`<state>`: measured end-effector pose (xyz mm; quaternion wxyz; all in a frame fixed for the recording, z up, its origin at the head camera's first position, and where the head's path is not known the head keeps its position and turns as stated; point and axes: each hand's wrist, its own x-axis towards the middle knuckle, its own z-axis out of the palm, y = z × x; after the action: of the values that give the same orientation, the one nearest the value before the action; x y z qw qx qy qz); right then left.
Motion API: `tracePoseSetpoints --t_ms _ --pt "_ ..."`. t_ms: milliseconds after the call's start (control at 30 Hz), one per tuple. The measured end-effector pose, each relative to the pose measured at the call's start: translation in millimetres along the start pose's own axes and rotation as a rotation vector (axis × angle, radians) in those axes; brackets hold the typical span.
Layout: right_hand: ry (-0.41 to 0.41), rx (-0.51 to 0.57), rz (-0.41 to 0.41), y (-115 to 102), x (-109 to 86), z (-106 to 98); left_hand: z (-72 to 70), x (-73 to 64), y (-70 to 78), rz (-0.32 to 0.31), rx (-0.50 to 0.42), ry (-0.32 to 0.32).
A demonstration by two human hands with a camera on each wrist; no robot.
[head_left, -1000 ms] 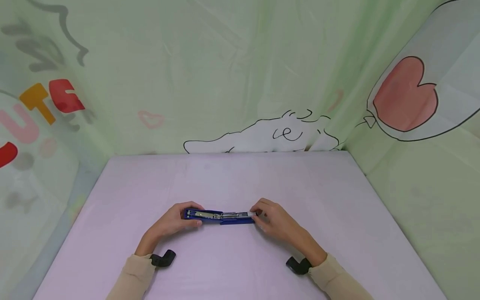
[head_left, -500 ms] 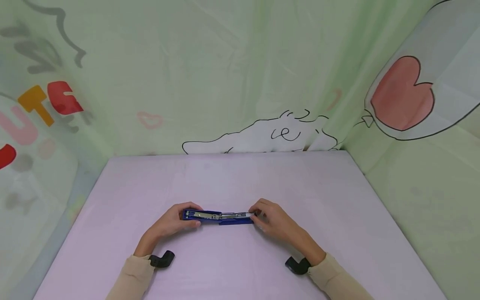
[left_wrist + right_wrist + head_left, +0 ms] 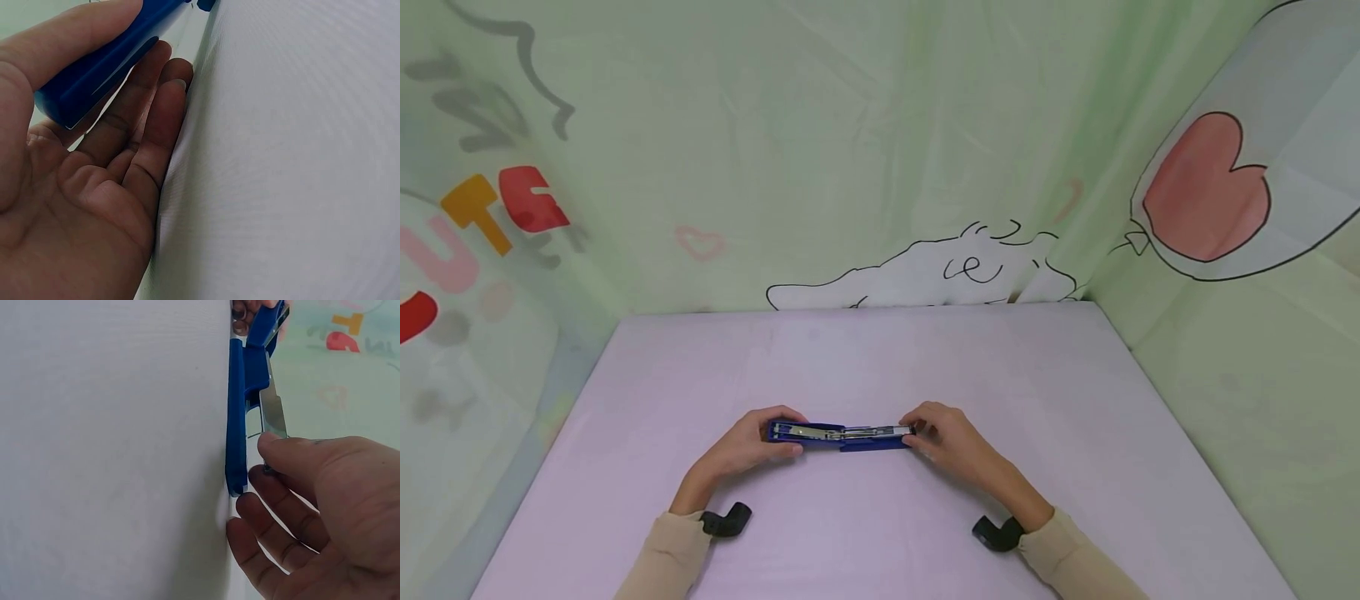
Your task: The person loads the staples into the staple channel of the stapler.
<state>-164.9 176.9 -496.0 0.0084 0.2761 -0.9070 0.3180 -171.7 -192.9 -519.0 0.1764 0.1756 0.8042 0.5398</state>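
A blue stapler (image 3: pixel 872 445) lies opened out lengthwise between the two hands, its metal staple channel exposed. My left hand (image 3: pixel 748 442) grips the stapler's top cover, thumb on the near side and fingers on the far side. In the left wrist view the thumb presses the smooth blue cover (image 3: pixel 94 69), while the lower fingers lie close to the tabletop. With thumb and finger, my right hand (image 3: pixel 951 437) pinches the end of the metal channel (image 3: pixel 272 412). The blue base (image 3: pixel 236 425) runs along the table beneath that channel, apart from it at the near end.
A pale lilac cloth covers the table (image 3: pixel 865 358). Behind it hangs a light green curtain (image 3: pixel 820 150) with printed drawings, and the sides are draped too. Black wrist cameras (image 3: pixel 726 520) sit at both cuffs.
Almost everything holds still. The right hand's fingers have shifted slightly at the channel's end, showing a bit more of its tip; the left hand keeps its grip.
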Motion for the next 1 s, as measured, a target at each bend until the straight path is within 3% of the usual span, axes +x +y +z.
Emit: tracePoseSetpoints --t_ms 433,1000 --pt "-0.036 0.103 0.106 5.1 0.6 0.8 0.4 -1.1 3.1 -0.003 0.002 -0.003" --pt "-0.032 0.099 0.097 5.3 -0.1 -0.1 0.7 -1.4 6.2 -0.006 0.006 0.008"
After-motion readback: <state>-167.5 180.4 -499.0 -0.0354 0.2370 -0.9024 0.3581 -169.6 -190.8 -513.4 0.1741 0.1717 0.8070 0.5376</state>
